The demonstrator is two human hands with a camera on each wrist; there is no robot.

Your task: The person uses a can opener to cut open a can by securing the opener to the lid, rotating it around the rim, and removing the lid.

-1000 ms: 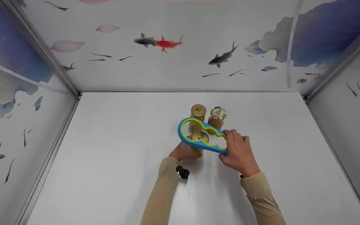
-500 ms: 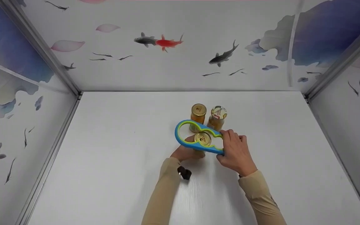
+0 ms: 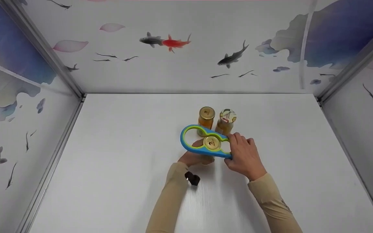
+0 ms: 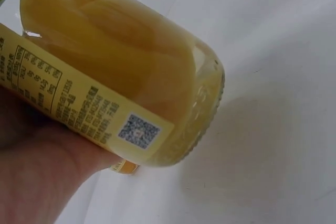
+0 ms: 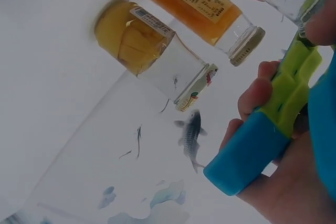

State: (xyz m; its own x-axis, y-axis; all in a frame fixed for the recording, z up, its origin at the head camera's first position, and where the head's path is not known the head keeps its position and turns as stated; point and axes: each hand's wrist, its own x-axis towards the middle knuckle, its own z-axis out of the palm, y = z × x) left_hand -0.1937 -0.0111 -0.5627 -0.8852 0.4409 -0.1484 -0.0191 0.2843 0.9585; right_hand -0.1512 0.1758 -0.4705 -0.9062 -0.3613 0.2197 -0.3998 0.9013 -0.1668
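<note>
Plainly, the left hand (image 3: pixel 194 158) gripped a jar (image 4: pixel 121 61), while the right hand (image 3: pixel 246 157) gripped the blue-and-green opener (image 3: pixel 202 150) that ringed its gold lid (image 3: pixel 211 142).

Blue and lime opener (image 3: pixel 203 150) encircles gold lid (image 3: pixel 212 142); jar (image 4: pixel 121 51) raised.

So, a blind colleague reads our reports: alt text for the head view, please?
A person's right grip holds a blue-and-green looped tool, through which shows the gold lid of a jar in the left grip. Two more lidded jars stand just beyond on a white table.
</note>
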